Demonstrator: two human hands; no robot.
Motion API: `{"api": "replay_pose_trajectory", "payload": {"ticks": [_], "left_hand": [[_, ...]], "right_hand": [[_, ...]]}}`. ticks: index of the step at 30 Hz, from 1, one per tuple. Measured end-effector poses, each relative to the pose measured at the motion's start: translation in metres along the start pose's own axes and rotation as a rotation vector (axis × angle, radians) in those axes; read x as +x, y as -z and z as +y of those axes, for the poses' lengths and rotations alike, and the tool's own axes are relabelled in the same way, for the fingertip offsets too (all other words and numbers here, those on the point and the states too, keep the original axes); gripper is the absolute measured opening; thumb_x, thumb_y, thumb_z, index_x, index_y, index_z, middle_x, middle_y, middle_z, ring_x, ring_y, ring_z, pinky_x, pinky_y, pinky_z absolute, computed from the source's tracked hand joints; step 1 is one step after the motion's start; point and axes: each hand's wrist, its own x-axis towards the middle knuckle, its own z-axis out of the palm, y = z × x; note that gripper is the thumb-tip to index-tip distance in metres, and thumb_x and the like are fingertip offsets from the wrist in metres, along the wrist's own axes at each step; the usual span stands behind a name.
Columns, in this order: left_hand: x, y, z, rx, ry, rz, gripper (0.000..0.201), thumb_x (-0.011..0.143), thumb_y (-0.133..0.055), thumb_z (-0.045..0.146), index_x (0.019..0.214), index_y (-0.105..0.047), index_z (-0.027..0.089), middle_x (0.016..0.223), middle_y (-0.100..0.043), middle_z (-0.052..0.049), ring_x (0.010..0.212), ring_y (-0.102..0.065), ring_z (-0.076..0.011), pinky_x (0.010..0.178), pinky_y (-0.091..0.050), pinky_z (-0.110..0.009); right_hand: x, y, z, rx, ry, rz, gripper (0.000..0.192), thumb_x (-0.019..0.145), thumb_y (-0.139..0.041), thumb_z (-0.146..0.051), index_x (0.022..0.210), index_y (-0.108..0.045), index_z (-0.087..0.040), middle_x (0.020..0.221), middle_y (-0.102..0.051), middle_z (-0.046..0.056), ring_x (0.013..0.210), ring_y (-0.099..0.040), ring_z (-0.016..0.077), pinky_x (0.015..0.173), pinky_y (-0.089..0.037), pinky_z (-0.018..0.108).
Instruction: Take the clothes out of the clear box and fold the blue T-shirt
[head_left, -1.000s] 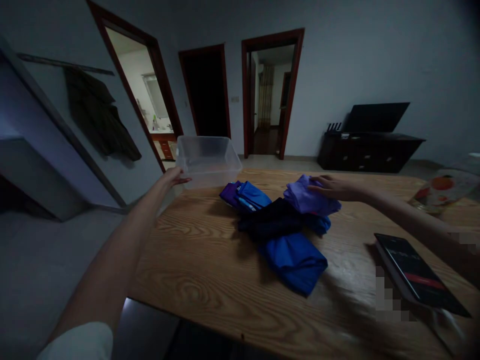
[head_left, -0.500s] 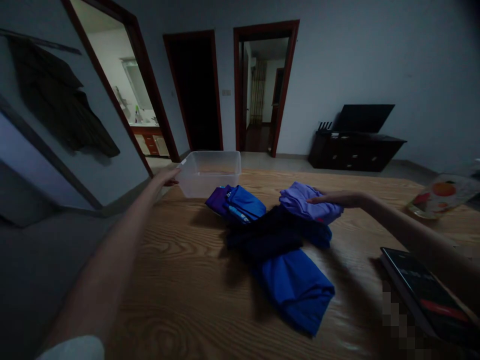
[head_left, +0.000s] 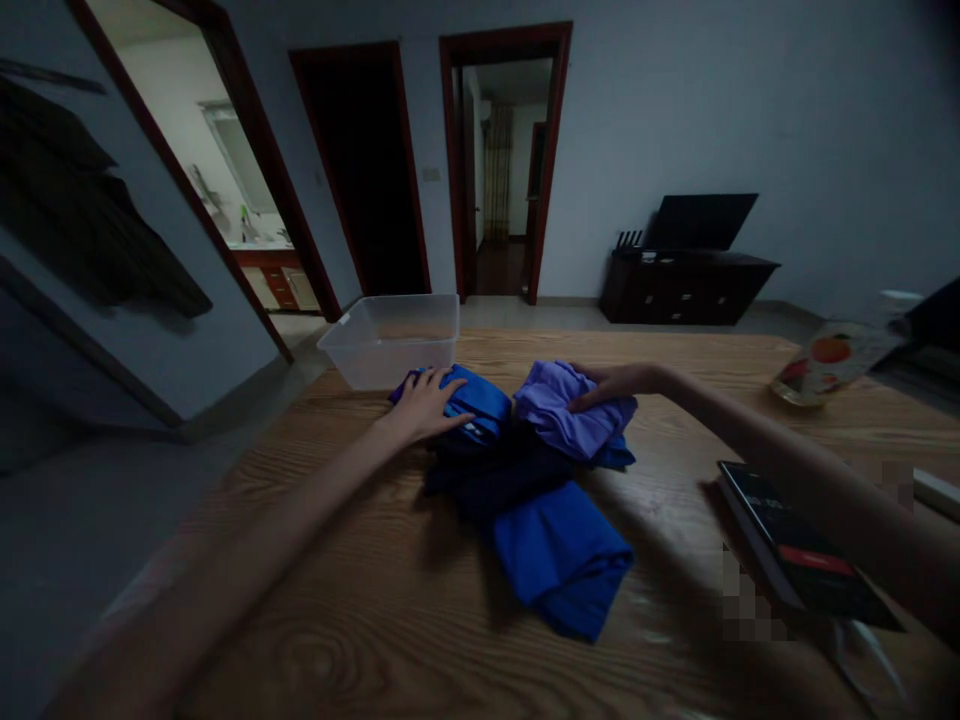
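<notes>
A light purple folded garment (head_left: 551, 412) lies on top of the clothes pile, and my right hand (head_left: 613, 384) grips it at its right side, thumb in front. My left hand (head_left: 426, 408) rests on a folded blue cloth bundle (head_left: 487, 403) with its fingers spread. A bit of dark purple cloth shows behind that hand. Beneath and between them lies a dark navy garment (head_left: 514, 485). Nearest me is a bright blue folded piece (head_left: 564, 555). Just behind the bundle stands a clear plastic bin (head_left: 375, 350), with no clothes visible in it.
Everything stands on a wood-grain table (head_left: 322, 600). To the right, under my right forearm, is a black slab-like object (head_left: 795, 535) with a red band and a white cable near it. A clear bottle with fruit pictures (head_left: 821, 362) is farther right.
My left hand has left the bin's left rim and come right onto the blue bundle. My right hand keeps its hold on the purple garment. The view has shifted slightly.
</notes>
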Motion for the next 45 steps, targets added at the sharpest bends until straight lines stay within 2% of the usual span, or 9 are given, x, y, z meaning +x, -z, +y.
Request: {"api": "replay_pose_trajectory", "payload": {"ticks": [9,14,17,20,26,33,38,42,45], "left_hand": [[-0.012,-0.025,0.026,-0.119,-0.091,-0.164,0.060,0.090,-0.077,0.050,0.147,-0.066,0.030,0.157,-0.059,-0.014,0.153,-0.047,-0.0413,0.126,-0.034,-0.077],[-0.009,-0.027,0.034,-0.223,-0.096,-0.088,0.048,0.094,-0.075,0.049,0.138,-0.071,0.031,0.149,-0.067,-0.008,0.147,-0.056,-0.0336,0.131,-0.039,-0.058],[-0.022,-0.019,0.018,-0.269,0.041,0.082,0.045,0.105,-0.059,0.056,0.139,-0.068,0.028,0.153,-0.064,-0.009,0.149,-0.054,-0.0296,0.133,-0.036,-0.047],[-0.044,-0.017,-0.008,-0.287,0.286,0.255,0.058,0.106,-0.054,0.058,0.150,-0.056,0.020,0.161,-0.052,-0.020,0.159,-0.042,-0.0374,0.136,-0.027,-0.057],[-0.048,-0.050,-0.032,-0.473,0.521,0.169,0.095,0.096,-0.066,0.072,0.164,-0.032,0.016,0.157,-0.057,-0.029,0.143,-0.062,-0.0419,0.116,-0.054,-0.057],[0.022,-0.085,0.008,-0.578,0.323,0.056,0.095,0.097,-0.073,0.061,0.168,-0.028,0.017,0.162,-0.055,-0.026,0.148,-0.060,-0.0377,0.120,-0.051,-0.050],[0.086,-0.076,0.025,-0.555,0.102,-0.033,0.076,0.098,-0.074,0.045,0.164,-0.046,0.020,0.158,-0.060,-0.022,0.148,-0.060,-0.0376,0.125,-0.046,-0.051],[0.094,-0.060,0.043,-0.499,0.084,0.050,0.067,0.107,-0.059,0.044,0.166,-0.041,0.020,0.171,-0.042,-0.024,0.163,-0.038,-0.0397,0.132,-0.032,-0.062],[0.062,-0.043,0.060,-0.477,0.057,0.086,0.066,0.110,-0.051,0.052,0.167,-0.037,0.022,0.178,-0.030,-0.020,0.169,-0.026,-0.0366,0.137,-0.023,-0.061]], "right_hand": [[-0.050,-0.029,-0.001,-0.084,-0.196,0.154,0.112,0.089,-0.070,-0.076,0.177,-0.029,-0.020,0.164,-0.058,0.022,0.144,-0.062,0.0464,0.119,-0.053,0.059],[-0.062,-0.069,-0.034,-0.325,-0.092,0.453,0.089,0.104,-0.061,-0.054,0.179,-0.021,-0.027,0.184,-0.021,0.022,0.166,-0.021,0.0574,0.125,-0.020,0.086],[-0.074,-0.088,-0.042,-0.525,0.190,0.494,0.073,0.106,-0.064,-0.054,0.172,-0.040,-0.033,0.187,-0.016,0.014,0.170,-0.009,0.0534,0.127,-0.017,0.086],[-0.077,-0.100,-0.035,-0.563,0.287,0.411,0.094,0.090,-0.084,-0.059,0.171,-0.043,-0.033,0.187,-0.016,0.014,0.168,-0.008,0.0588,0.125,-0.023,0.087],[-0.049,-0.101,-0.004,-0.569,0.227,0.437,0.097,0.087,-0.082,-0.028,0.173,-0.040,-0.023,0.186,-0.013,0.021,0.166,-0.010,0.0619,0.123,-0.026,0.087],[-0.031,-0.056,0.035,-0.405,-0.012,0.512,0.105,0.083,-0.081,-0.047,0.171,-0.038,-0.010,0.182,-0.020,0.029,0.156,-0.032,0.0660,0.124,-0.028,0.085],[-0.042,-0.043,0.024,-0.432,-0.044,0.579,0.100,0.088,-0.073,-0.055,0.171,-0.037,-0.013,0.180,-0.027,0.028,0.161,-0.020,0.0678,0.124,-0.002,0.092],[-0.074,-0.073,-0.024,-0.481,0.136,0.532,0.078,0.104,-0.058,-0.048,0.172,-0.037,-0.016,0.185,-0.022,0.018,0.172,-0.014,0.0450,0.138,-0.006,0.068],[-0.107,-0.117,-0.064,-0.438,0.391,0.288,0.076,0.107,-0.060,-0.058,0.172,-0.042,-0.023,0.176,-0.044,0.020,0.160,-0.044,0.0430,0.131,-0.033,0.067]]}}
